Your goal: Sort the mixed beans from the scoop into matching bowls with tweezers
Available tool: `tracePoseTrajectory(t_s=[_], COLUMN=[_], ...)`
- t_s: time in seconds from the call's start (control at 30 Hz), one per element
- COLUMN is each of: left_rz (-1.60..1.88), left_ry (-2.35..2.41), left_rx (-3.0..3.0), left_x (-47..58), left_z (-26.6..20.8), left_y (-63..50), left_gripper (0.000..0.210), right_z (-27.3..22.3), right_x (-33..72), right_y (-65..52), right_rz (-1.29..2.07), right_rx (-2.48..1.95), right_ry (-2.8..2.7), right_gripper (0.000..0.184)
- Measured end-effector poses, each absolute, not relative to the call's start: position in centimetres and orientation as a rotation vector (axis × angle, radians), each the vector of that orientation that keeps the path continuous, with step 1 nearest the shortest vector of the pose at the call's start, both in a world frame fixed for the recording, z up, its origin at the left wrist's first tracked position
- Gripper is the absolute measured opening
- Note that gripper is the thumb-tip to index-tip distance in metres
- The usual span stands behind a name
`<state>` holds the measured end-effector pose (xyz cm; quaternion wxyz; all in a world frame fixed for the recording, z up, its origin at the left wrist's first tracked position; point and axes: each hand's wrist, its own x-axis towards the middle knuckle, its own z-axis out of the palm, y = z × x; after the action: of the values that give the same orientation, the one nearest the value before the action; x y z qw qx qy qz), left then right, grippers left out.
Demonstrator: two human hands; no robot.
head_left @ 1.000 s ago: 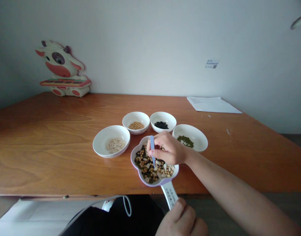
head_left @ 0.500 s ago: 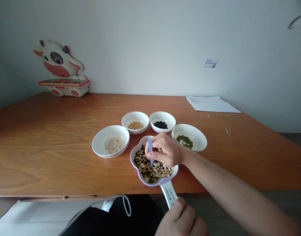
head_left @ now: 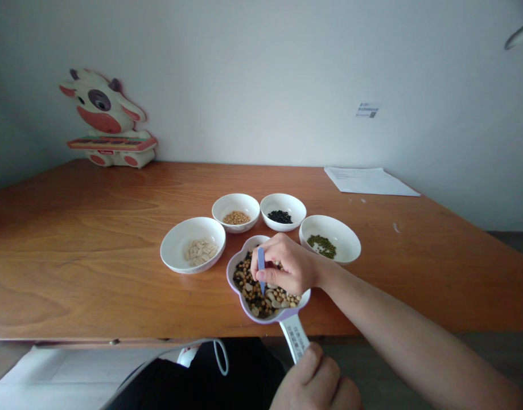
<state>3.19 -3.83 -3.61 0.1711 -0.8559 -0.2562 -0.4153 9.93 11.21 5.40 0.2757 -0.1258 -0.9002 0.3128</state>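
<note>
**Tweezers dip lower into the mixed beans**

Since a second ago the right hand (head_left: 287, 266) has sunk a little and drawn slightly toward the person, so the blue tweezers (head_left: 261, 269) now reach deeper into the bean heap; the bowls and the dish have stayed put.

Nearest the person, the left hand (head_left: 316, 384) is closed around the white handle (head_left: 296, 337) of the lilac flower-shaped dish (head_left: 244, 304), which sits at the table's (head_left: 94, 256) front edge. The handle runs from the dish back toward the person.

Over the dish, the right hand's thumb and fingers pinch the tweezers, whose long axis stands nearly upright, tips down among the mixed beans (head_left: 265, 296) directly beneath the fingers. Whether the tips grip a bean cannot be told.

Just beyond the dish, four white bowls curve around it: pale seeds (head_left: 199, 250) to its left, soybeans (head_left: 236, 217) and black beans (head_left: 280, 216) behind it, green mung beans (head_left: 323, 245) to its right, close by the right wrist.

Well behind the dish, papers (head_left: 367, 181) lie far right and a cow toy (head_left: 105, 122) stands far left against the wall.
</note>
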Motion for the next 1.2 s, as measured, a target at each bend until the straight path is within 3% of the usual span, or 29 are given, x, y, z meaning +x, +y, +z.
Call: tracePoseTrajectory(t_s=[0.47,0.9,1.2], left_rz=[-1.286,-1.154,-1.254], left_ry=[-0.762,-0.718,-0.794], left_rx=[-2.4,-2.44,-2.368], left_x=[3.3,3.1,3.1], left_z=[-3.1,-3.7,-3.2], left_y=[-3.9,-3.9,-3.9], left_gripper=[0.038,0.036,0.036], right_z=[5.0,5.8,4.6], right_x=[9.8,9.7,9.8], right_y=[11.3,11.0,11.7], right_rz=[0.805,0.755,0.631], right_rx=[-0.343,-0.339,-0.634], right_ry=[-2.436,-2.328,-1.967], right_gripper=[0.01,0.019,0.021])
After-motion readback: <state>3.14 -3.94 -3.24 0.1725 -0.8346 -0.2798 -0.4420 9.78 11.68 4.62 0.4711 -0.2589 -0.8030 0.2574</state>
